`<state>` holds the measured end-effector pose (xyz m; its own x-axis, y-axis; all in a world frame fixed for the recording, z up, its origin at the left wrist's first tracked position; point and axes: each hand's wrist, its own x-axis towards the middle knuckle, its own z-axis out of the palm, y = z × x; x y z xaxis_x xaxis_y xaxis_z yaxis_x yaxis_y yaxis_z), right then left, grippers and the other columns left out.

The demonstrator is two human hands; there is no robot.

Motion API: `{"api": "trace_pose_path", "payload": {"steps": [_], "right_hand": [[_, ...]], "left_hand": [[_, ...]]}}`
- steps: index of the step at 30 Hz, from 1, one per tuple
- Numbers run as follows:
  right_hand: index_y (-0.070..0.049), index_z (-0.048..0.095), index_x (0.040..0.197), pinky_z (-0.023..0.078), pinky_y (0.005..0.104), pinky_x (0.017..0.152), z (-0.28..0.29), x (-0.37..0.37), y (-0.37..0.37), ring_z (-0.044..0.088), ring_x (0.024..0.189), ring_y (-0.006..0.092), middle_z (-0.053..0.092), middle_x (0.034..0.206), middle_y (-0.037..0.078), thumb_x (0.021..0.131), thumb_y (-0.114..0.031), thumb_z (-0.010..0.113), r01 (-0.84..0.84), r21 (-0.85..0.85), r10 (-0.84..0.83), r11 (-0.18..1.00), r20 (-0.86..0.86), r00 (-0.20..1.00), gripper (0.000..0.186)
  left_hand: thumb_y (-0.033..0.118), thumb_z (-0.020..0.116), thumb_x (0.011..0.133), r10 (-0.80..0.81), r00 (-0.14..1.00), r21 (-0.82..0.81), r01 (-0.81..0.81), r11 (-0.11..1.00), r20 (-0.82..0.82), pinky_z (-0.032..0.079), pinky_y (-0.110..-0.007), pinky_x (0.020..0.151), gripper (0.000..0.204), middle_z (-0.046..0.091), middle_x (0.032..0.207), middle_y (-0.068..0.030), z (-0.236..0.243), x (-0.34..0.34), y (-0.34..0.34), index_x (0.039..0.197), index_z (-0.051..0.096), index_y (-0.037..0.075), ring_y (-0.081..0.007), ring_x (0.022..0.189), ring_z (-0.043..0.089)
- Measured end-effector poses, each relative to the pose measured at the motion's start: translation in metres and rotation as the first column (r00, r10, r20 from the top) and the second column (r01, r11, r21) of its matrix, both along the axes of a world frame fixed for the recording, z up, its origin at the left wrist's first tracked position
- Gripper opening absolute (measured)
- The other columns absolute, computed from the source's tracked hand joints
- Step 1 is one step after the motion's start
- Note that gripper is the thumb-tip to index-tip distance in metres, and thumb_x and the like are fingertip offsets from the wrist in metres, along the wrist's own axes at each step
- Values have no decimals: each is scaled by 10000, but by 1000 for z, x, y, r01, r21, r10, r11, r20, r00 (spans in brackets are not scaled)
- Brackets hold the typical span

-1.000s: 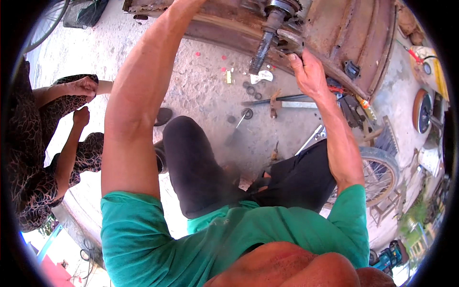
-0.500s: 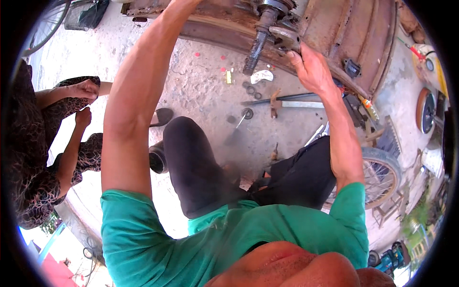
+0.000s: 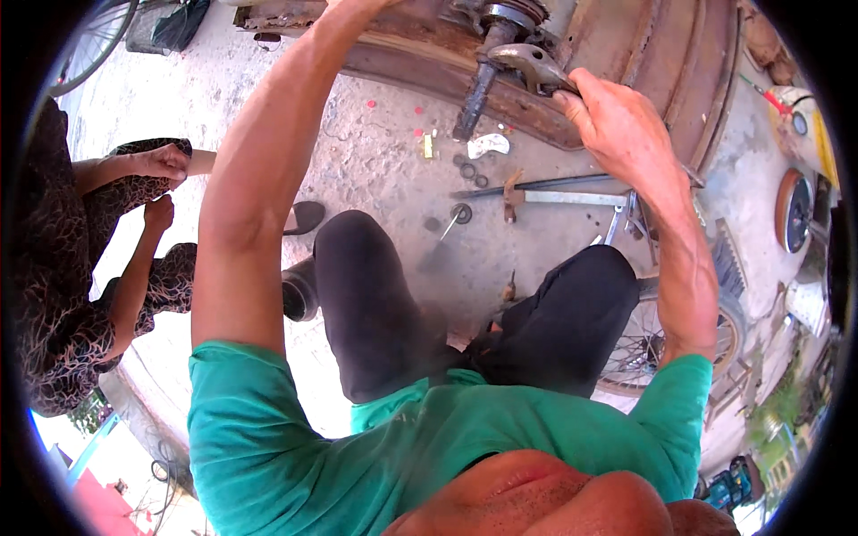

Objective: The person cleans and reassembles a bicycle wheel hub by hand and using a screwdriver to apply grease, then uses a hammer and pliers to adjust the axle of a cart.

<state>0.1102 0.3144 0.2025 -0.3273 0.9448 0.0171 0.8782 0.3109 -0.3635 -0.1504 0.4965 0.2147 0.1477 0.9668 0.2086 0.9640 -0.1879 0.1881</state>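
My right hand is closed round the lower end of a worn flat metal bracket with holes in it. The bracket's rounded far end lies against or just in front of a greasy shaft; I cannot tell whether they touch. That shaft slants down from a round, ringed metal part at the top edge. My left arm reaches up to the rusty metal body, and my left hand is mostly cut off by the picture's edge, its fingers hidden.
Below the shaft lie a white curved scrap, black rings, a hammer and long metal bars. A spoked wheel lies by my right knee. Another person's hands are at the left.
My right hand has shifted right, and more of the bracket shows, its free end nearer the shaft. My right knee has moved outward and up. The left arm has shifted slightly.
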Motion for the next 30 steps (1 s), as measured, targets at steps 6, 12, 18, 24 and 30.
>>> {"api": "trace_pose_path", "payload": {"steps": [6, 12, 18, 24, 30], "right_hand": [[-11, 670, 947, 523, 540, 728, -16, -12, 1, 674, 831, 470, 697, 824, 251, 972, -526, 622, 128, -76, -127, 989, 19, 992, 518], [19, 639, 979, 505, 560, 747, -28, -13, -7, 655, 853, 500, 678, 842, 293, 1017, -426, 594, 89, -66, -95, 994, -97, 991, 449], [30, 604, 944, 490, 581, 759, 18, -18, -7, 639, 854, 520, 663, 827, 310, 1035, -360, 567, 68, -145, -65, 987, 25, 998, 403], [40, 605, 928, 497, 592, 753, 44, -33, -7, 638, 828, 530, 659, 812, 321, 1045, -335, 543, 48, -133, -24, 990, 177, 984, 397], [35, 594, 933, 498, 592, 727, 63, -40, 3, 633, 808, 535, 659, 794, 308, 1046, -335, 544, 13, -150, 26, 989, 260, 965, 390]], "left_hand": [[454, 621, 912, -2, 1000, -8, 2, 1000, 17, 542, -474, 954, 441, 754, 1066, -205, 0, 0, 5, 1130, 754, 95, -378, 1060, 710], [456, 614, 915, 2, 1000, 0, -2, 1000, 21, 545, -487, 936, 438, 751, 1053, -221, -3, -4, 5, 1103, 757, 86, -390, 1045, 710], [460, 591, 911, -16, 999, 4, 16, 1000, 36, 548, -493, 923, 452, 751, 1041, -221, -5, -9, 6, 1083, 756, 76, -394, 1021, 714], [458, 585, 914, -22, 998, -33, 24, 999, 51, 548, -495, 917, 448, 749, 1027, -228, 1, -10, 4, 1040, 762, 66, -397, 1016, 714], [461, 587, 915, -24, 996, 8, 24, 1000, 82, 548, -495, 922, 453, 750, 1030, -233, 2, -10, 0, 1040, 766, 64, -402, 1012, 716]]}}
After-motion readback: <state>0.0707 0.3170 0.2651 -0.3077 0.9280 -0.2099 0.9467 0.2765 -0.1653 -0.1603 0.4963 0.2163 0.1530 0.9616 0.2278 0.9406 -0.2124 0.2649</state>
